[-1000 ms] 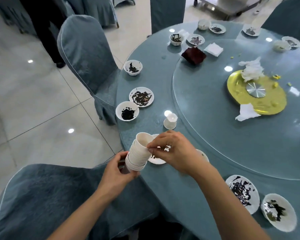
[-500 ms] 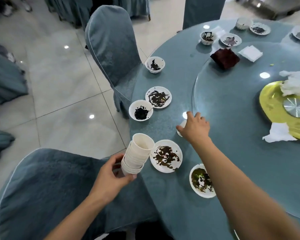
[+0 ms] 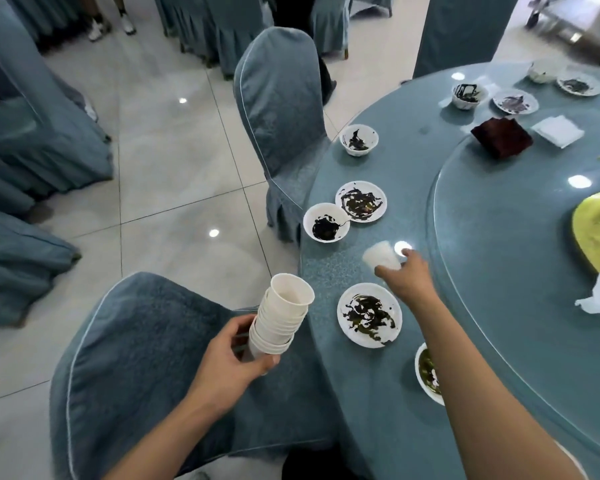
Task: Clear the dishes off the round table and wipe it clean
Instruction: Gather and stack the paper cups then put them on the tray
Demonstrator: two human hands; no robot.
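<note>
The left hand (image 3: 234,355) grasps a cup stack (image 3: 281,318) just beside the table (image 3: 378,427) edge. The right hand (image 3: 407,277) grips one blurred cup (image 3: 380,257) above the table. I judge the clearing is early: dirty plates (image 3: 369,315) and bowls (image 3: 326,222) remain, and wiping is not begun.

The left hand (image 3: 231,358) sits near, low and left of centre, its bare forearm rising from the bottom edge; its fingers and thumb curl round the base of a tilted stack of white paper cups (image 3: 280,318), thumb on the near side; the right arm stretches far and slightly left from the bottom right corner, forearm bare; the right hand (image 3: 407,277) grips a single small white cup (image 3: 381,257), blurred, tipped to the left, fingers wrapped round it.
</note>
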